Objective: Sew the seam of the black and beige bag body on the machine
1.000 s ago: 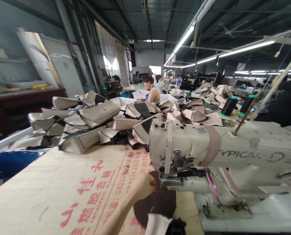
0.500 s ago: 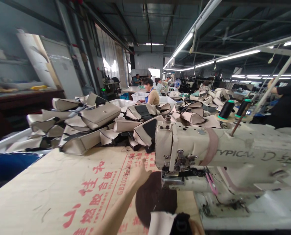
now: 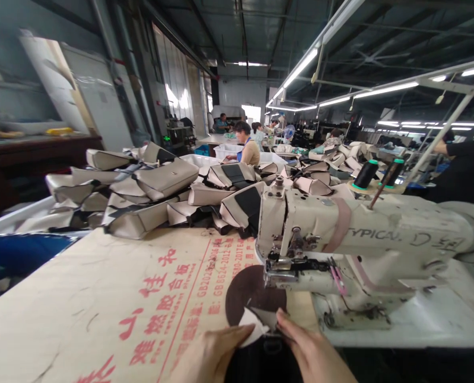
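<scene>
Both my hands are at the bottom middle of the view. My left hand [image 3: 215, 354] and my right hand [image 3: 311, 354] grip a piece of black and cream bag material [image 3: 261, 361] by its sides. Its pale pointed flap [image 3: 253, 324] lies on a dark brown round patch [image 3: 253, 292] on the plywood work board [image 3: 101, 308]. Just above and right of my right fingertips is the presser foot [image 3: 280, 268] of a cream industrial sewing machine [image 3: 364, 234]. Neither hand touches the machine.
A heap of beige and black bag panels [image 3: 161, 183] lies behind the board. Black thread cones [image 3: 365, 174] stand behind the machine. A person in a black sleeve [image 3: 466, 170] works at the right, and other workers sit farther back beside white bins [image 3: 227, 151].
My left hand has come back from the board towards me, and my right hand has entered further. Both now grip the black and cream piece, which has moved up onto the board.
</scene>
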Tool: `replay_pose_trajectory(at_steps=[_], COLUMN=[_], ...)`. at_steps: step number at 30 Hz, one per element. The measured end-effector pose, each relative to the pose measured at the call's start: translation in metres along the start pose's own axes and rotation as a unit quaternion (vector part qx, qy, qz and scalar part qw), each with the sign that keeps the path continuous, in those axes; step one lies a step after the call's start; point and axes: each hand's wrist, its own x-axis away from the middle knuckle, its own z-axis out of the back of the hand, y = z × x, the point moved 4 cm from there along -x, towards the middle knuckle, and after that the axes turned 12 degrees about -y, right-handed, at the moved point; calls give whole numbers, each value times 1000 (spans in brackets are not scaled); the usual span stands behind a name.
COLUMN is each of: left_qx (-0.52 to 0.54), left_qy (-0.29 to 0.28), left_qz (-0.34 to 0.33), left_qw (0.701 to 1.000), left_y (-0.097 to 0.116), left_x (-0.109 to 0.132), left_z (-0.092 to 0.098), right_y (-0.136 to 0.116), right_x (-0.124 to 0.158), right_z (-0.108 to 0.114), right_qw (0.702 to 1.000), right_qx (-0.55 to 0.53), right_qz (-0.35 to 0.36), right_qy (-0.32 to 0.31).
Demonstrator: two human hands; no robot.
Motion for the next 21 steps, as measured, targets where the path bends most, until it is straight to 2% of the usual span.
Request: replay_pose_trajectory(at_steps=[2,4,7,11,14,18,21], left_qx=[-17,-33,-59,-101,-122,-171,-182], left_qy=[15,29,28,41,11,-53,-59], left_qz=[4,14,23,23,-13,-57,-63], left_qw=[1000,999,998,994,992,982,980], left_y=[2,1,-1,-4,-6,-8,-11], left_x=[-7,-13,-23,-31,-32,-30,-29], left_z=[19,26,21,20,23,24,21], right_y=[-9,-8,-1,-1,-6,-11,-11], right_x=[-10,-19,-28,-32,-31,-31,-31], right_z=[12,16,12,10,14,15,14], right_qw=[1000,999,999,999,995,986,979], right_qx=[-17,-24,-24,-4,31,60,107], right_qz=[-7,-22,-19,34,81,153,171], right_qy=[1,9,14,25,41,24,29])
